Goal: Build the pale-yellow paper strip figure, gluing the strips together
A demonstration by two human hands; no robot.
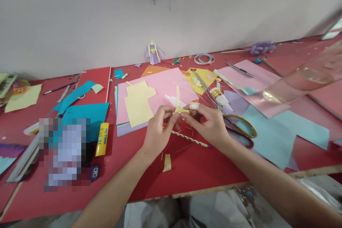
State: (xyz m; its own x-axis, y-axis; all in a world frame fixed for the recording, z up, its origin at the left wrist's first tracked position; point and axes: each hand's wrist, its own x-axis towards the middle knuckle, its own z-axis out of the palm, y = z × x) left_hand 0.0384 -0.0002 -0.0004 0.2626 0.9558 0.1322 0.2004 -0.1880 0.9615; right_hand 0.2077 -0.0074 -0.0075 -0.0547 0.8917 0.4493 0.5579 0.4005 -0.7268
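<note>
Between both hands is a small piece of folded yellow paper [180,109], with one thin strip of it sticking up. My left hand [159,128] pinches its left side between thumb and fingers. On the other side my right hand [211,123] grips it the same way; a white wrap covers one fingertip. Just below the fingers a pencil with a spotted pattern [191,139] lies on the red table. A yellow paper scrap [167,162] rests nearer the front edge. Scissors [242,127] with dark and olive handles lie beside my right hand, partly hidden by it.
Pink sheets [171,78] and cut yellow paper [140,103] lie behind my hands. A glue stick [102,139] and blue sharpener [94,173] are at left. A glue bottle [220,97], blue paper [275,137] and clear bottle [301,78] are at right. A paper doll [154,53] stands by the wall.
</note>
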